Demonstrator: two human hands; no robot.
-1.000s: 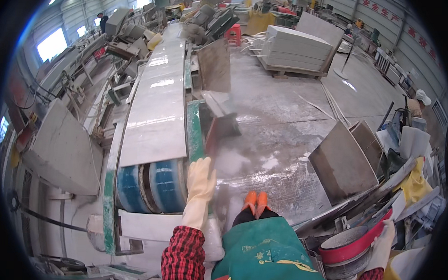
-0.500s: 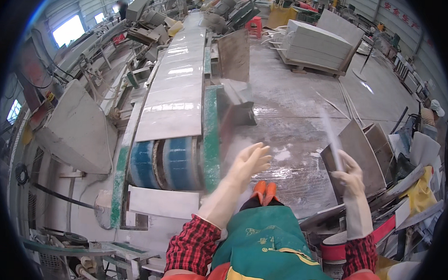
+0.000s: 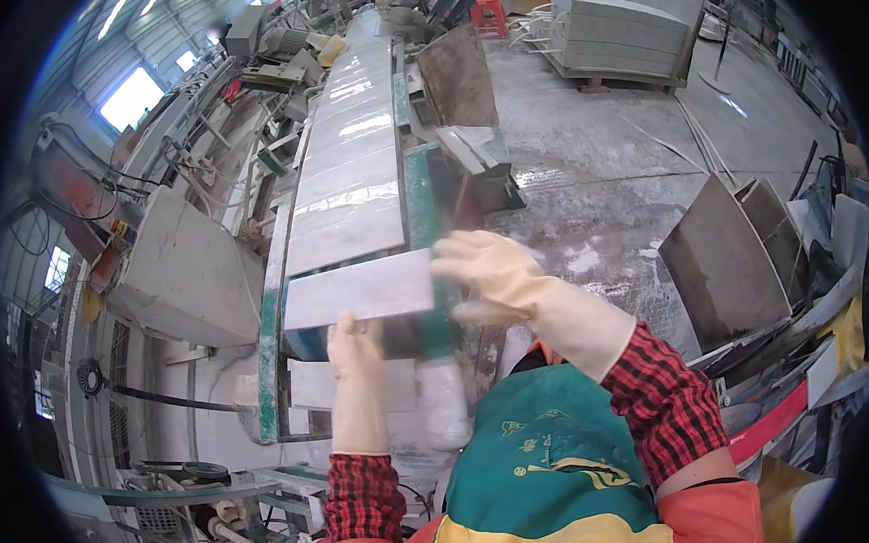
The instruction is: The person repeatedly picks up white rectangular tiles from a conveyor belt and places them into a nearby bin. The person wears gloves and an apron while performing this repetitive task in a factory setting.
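"What's new?"
"Half a second ago, the right hand (image 3: 492,273) held up something thin and pale, right of the conveyor (image 3: 420,199). Now a white strip (image 3: 362,288) is over the conveyor's near end, next to the shiny slabs (image 3: 349,211)."
"And the hands?"
"The left hand (image 3: 357,350) holds its near edge. The right touches its right end; blur means I can't tell its grip."
"Meaning?"
"It's almost in line, I think."
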